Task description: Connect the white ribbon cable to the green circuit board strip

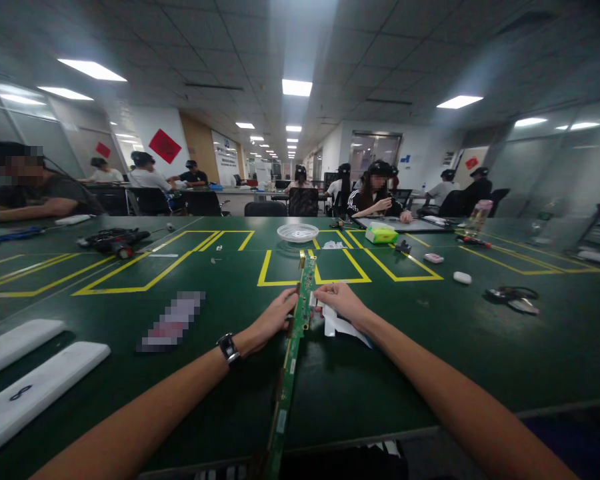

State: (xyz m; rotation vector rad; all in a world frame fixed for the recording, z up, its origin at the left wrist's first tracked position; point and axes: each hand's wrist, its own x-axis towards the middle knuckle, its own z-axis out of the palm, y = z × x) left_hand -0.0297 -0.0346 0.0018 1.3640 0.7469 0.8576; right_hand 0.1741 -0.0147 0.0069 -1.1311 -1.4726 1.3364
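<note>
A long, narrow green circuit board (293, 363) runs up from the table's near edge, between my two hands. My left hand (277, 312), with a watch on its wrist, grips the board's left edge near the far end. At the opposite edge, my right hand (341, 301) is closed, with thumb and forefinger pinched together against the board. A white paper piece (337, 324) hangs from under its fingers, beside the board. What lies right at the fingertips is too small to make out.
Yellow tape outlines mark the green table (220, 393). Beyond the board stand a white basket (297, 232) and a green-yellow packet (381, 233). White long pieces (45, 393) lie left, a cable bundle (513, 297) right. A co-worker (375, 193) sits across the table.
</note>
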